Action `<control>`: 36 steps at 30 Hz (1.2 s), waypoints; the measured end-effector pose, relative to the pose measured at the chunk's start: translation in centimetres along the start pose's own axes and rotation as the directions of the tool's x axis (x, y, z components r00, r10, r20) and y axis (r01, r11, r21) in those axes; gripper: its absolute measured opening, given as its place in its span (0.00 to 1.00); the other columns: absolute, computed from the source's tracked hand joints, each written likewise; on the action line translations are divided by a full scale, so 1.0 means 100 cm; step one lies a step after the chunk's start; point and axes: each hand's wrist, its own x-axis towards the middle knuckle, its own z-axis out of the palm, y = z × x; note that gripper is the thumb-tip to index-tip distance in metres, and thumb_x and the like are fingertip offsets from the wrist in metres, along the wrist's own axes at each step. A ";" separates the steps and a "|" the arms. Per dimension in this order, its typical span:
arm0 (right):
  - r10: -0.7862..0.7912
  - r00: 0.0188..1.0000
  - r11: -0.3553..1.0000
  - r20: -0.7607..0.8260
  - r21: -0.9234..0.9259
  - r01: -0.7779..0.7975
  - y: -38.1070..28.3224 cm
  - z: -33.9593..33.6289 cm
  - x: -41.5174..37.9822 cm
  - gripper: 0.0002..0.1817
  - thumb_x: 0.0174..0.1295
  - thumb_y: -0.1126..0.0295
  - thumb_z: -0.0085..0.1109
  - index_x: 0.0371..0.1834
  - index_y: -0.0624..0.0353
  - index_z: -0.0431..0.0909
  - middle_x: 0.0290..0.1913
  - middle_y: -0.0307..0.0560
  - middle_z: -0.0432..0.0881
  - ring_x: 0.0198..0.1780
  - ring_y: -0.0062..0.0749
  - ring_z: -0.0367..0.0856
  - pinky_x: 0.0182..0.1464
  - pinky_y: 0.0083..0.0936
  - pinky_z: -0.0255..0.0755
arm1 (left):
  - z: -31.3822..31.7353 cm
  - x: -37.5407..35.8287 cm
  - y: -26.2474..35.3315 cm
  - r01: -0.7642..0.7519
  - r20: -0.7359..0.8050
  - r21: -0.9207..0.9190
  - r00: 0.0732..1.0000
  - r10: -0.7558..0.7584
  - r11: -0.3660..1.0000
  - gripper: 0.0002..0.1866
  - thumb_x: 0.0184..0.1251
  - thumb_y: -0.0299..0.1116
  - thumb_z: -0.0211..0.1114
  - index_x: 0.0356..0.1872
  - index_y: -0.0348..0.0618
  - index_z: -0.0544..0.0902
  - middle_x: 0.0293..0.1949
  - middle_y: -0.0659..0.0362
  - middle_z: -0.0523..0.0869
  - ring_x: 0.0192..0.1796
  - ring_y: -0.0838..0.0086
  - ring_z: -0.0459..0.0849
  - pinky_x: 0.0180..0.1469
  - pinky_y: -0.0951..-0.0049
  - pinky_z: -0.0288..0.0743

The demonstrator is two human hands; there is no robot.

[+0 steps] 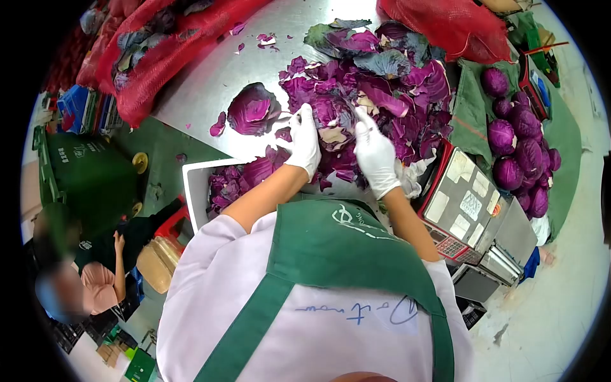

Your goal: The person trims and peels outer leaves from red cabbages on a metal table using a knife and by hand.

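Observation:
A red cabbage [333,116] with torn outer leaves and a pale cut patch sits on the metal table between my white-gloved hands. My left hand [304,143] is closed against its left side, thumb and fingers bent. On the other side, my right hand [374,153] has its fingers curled at the cabbage's edge; their tips are partly hidden. Loose purple leaves [420,130] are heaped around and behind the cabbage. A cupped outer leaf [253,109] lies left of my left hand.
A white foam box [194,191] holding purple leaves stands by my left forearm. Right of me are a scale [463,197] and a pile of peeled red cabbages [528,156]. Red mesh sacks [449,28] lie at the table's back. A person [102,280] is at far left, near a green bin [89,169].

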 end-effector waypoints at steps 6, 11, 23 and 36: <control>-0.045 0.998 0.971 0.046 -0.232 0.055 -0.011 0.011 -0.004 0.33 0.75 0.50 0.44 0.79 0.54 0.57 0.22 0.54 0.82 0.20 0.50 0.80 0.20 0.43 0.70 | 0.009 -0.006 0.007 0.010 -0.055 -0.029 0.998 -0.011 1.000 0.23 0.75 0.50 0.60 0.57 0.40 0.76 0.50 0.56 0.79 0.51 0.71 0.75 0.58 0.69 0.68; -0.104 0.992 0.959 -0.071 -0.273 0.081 -0.007 0.008 0.008 0.25 0.75 0.51 0.46 0.72 0.43 0.70 0.26 0.49 0.83 0.23 0.46 0.82 0.25 0.41 0.73 | 0.011 -0.012 0.009 -0.031 -0.078 0.079 0.996 0.037 0.996 0.26 0.74 0.52 0.60 0.58 0.39 0.75 0.54 0.53 0.79 0.54 0.68 0.76 0.60 0.67 0.68; -0.087 0.996 0.992 -0.023 -0.091 0.084 -0.010 -0.012 0.055 0.20 0.68 0.47 0.56 0.51 0.49 0.81 0.35 0.54 0.87 0.40 0.52 0.86 0.42 0.42 0.77 | 0.001 -0.019 0.023 -0.091 0.039 0.340 0.996 0.083 0.936 0.41 0.71 0.58 0.61 0.74 0.38 0.62 0.71 0.44 0.67 0.72 0.59 0.65 0.74 0.60 0.56; 0.010 0.963 0.999 -0.269 -0.028 -0.019 0.042 -0.025 0.065 0.24 0.71 0.49 0.53 0.67 0.43 0.70 0.39 0.56 0.87 0.40 0.51 0.87 0.42 0.44 0.77 | -0.027 -0.006 0.044 0.212 0.366 0.175 0.893 -0.264 0.961 0.38 0.67 0.61 0.61 0.70 0.46 0.70 0.65 0.52 0.76 0.65 0.65 0.76 0.66 0.58 0.71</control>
